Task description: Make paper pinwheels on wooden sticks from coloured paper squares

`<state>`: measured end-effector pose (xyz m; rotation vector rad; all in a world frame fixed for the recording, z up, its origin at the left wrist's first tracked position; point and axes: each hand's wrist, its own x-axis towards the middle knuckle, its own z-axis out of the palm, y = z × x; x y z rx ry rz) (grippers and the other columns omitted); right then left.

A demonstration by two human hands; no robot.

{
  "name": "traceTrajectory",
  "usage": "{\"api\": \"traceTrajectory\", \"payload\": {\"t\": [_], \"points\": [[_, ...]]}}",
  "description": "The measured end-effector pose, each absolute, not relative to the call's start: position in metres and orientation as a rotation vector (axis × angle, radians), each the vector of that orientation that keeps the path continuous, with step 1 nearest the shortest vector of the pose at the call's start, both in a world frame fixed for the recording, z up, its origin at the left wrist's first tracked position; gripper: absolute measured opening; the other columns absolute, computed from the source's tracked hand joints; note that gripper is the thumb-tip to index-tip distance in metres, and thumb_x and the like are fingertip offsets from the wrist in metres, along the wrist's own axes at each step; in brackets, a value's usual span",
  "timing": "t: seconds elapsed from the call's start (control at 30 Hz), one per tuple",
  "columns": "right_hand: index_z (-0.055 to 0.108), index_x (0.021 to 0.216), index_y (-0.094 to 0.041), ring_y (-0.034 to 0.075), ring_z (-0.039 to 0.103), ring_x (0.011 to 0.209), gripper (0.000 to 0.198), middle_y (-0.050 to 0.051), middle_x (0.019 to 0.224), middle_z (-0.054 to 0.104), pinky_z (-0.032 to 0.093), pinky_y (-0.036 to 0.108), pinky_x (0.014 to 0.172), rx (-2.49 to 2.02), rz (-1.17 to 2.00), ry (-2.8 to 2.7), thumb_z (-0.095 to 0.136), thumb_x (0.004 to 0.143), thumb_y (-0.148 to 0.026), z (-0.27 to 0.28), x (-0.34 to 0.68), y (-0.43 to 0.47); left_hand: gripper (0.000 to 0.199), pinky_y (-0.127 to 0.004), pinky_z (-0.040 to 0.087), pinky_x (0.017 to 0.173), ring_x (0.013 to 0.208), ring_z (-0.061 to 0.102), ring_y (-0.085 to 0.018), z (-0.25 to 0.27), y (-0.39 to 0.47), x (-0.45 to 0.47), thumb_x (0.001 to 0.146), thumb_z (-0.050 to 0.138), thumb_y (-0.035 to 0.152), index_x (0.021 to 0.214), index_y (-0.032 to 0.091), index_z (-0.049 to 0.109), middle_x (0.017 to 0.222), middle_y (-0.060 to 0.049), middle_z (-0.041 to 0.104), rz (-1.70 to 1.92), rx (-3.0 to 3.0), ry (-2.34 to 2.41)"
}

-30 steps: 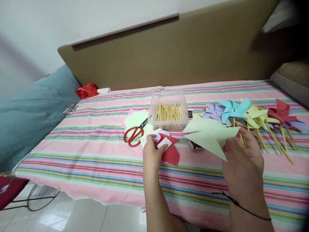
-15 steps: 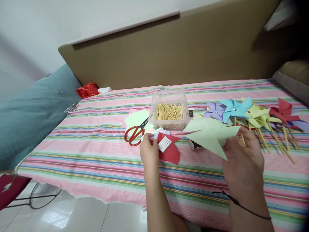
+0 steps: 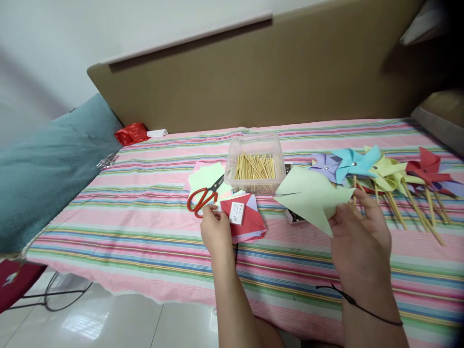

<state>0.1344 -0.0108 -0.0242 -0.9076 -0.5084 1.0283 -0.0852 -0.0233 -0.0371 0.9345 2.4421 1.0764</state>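
Observation:
My right hand pinches a pale green paper sheet by its right corner. Slits cut into the sheet part it into pointed flaps, and it is held above the cloth. Lower and to the left, my left hand has its fingertips closed at the left corner of a red paper sheet. That sheet tops a stack of coloured papers, with a small white box lying on it. Orange-handled scissors rest just beyond my left fingers, partly over light green sheets.
A clear plastic box of wooden sticks stands behind the papers. Several finished pinwheels lie at the right. A small open box of dark bits sits under the green sheet. A red bag lies at the back left on the striped cloth.
My left hand has shifted left, and the red sheet with the white box has slid and turned that way, lining up over the stack. The green sheet has moved slightly left and tilted.

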Motion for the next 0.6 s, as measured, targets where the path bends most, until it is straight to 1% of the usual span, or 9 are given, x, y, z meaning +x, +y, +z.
{"api": "traceTrajectory", "payload": {"t": [0.1,0.17,0.27,0.3,0.33,0.37,0.43,0.5,0.6], "points": [[0.062,0.107,-0.022,0.015,0.062,0.081,0.048,-0.001,0.083,0.064,0.051,0.03,0.068,-0.933,1.041,-0.527,0.083,0.064,-0.022,-0.025,0.135,-0.01,0.013,-0.035,0.043,0.074,0.08,0.061,-0.022,-0.03,-0.024,-0.083,0.081,0.055,0.025,0.094,0.022,0.053,0.088,-0.005,0.064,1.116,0.944,2.458],[0.063,0.106,-0.023,0.016,0.061,0.081,0.049,-0.001,0.082,0.064,0.051,0.031,0.069,-0.968,1.038,-0.529,0.084,0.062,-0.026,-0.025,0.135,-0.01,0.014,-0.032,0.043,0.075,0.081,0.059,-0.02,-0.021,-0.022,-0.076,0.083,0.056,0.029,0.094,0.022,0.055,0.091,-0.004,0.061,1.286,0.967,2.421],[0.063,0.108,-0.023,0.015,0.06,0.076,0.054,-0.003,0.077,0.063,0.051,0.031,0.068,-1.037,1.015,-0.556,0.086,0.059,-0.031,-0.024,0.135,-0.009,0.017,-0.026,0.044,0.067,0.069,0.055,-0.015,-0.005,-0.018,-0.054,0.086,0.054,0.038,0.091,0.022,0.055,0.077,0.0,0.057,1.653,0.998,2.048],[0.063,0.109,-0.022,0.015,0.06,0.074,0.056,-0.003,0.075,0.063,0.051,0.031,0.068,-1.058,1.01,-0.578,0.086,0.059,-0.031,-0.024,0.135,-0.009,0.019,-0.026,0.044,0.064,0.066,0.054,-0.015,0.0,-0.016,-0.045,0.088,0.053,0.04,0.091,0.022,0.054,0.073,0.001,0.056,1.673,1.029,1.887],[0.062,0.112,-0.022,0.015,0.061,0.073,0.058,-0.003,0.074,0.064,0.051,0.031,0.068,-1.076,1.003,-0.605,0.085,0.06,-0.032,-0.023,0.135,-0.009,0.02,-0.026,0.044,0.062,0.065,0.054,-0.015,0.003,-0.015,-0.035,0.09,0.05,0.041,0.092,0.022,0.055,0.071,0.001,0.057,1.652,1.06,1.758],[0.061,0.114,-0.022,0.015,0.061,0.073,0.059,-0.003,0.074,0.065,0.051,0.031,0.069,-1.09,1.002,-0.638,0.085,0.061,-0.031,-0.023,0.136,-0.009,0.02,-0.026,0.044,0.064,0.068,0.056,-0.015,0.006,-0.013,-0.026,0.09,0.049,0.04,0.091,0.021,0.056,0.073,0.0,0.06,1.59,1.116,1.672],[0.06,0.116,-0.022,0.016,0.064,0.073,0.06,-0.002,0.075,0.068,0.053,0.032,0.07,-1.114,1.009,-0.711,0.084,0.062,-0.031,-0.023,0.139,-0.009,0.022,-0.027,0.046,0.068,0.077,0.061,-0.017,0.009,-0.011,-0.01,0.092,0.048,0.039,0.092,0.021,0.059,0.082,-0.002,0.066,1.423,1.226,1.548],[0.058,0.117,-0.023,0.017,0.066,0.075,0.06,-0.001,0.076,0.07,0.054,0.033,0.071,-1.127,1.025,-0.794,0.083,0.063,-0.03,-0.023,0.143,-0.01,0.026,-0.027,0.047,0.072,0.086,0.063,-0.019,0.008,-0.01,-0.001,0.093,0.046,0.041,0.094,0.021,0.062,0.091,-0.004,0.069,1.343,1.255,1.462],[0.056,0.119,-0.023,0.018,0.067,0.075,0.06,0.0,0.076,0.072,0.055,0.034,0.068,-1.138,1.026,-0.909,0.081,0.065,-0.029,-0.023,0.15,-0.011,0.042,-0.03,0.049,0.076,0.094,0.065,-0.022,0.004,-0.007,-0.001,0.093,0.04,0.053,0.097,0.018,0.064,0.099,-0.008,0.071,1.386,1.126,1.346]]}}
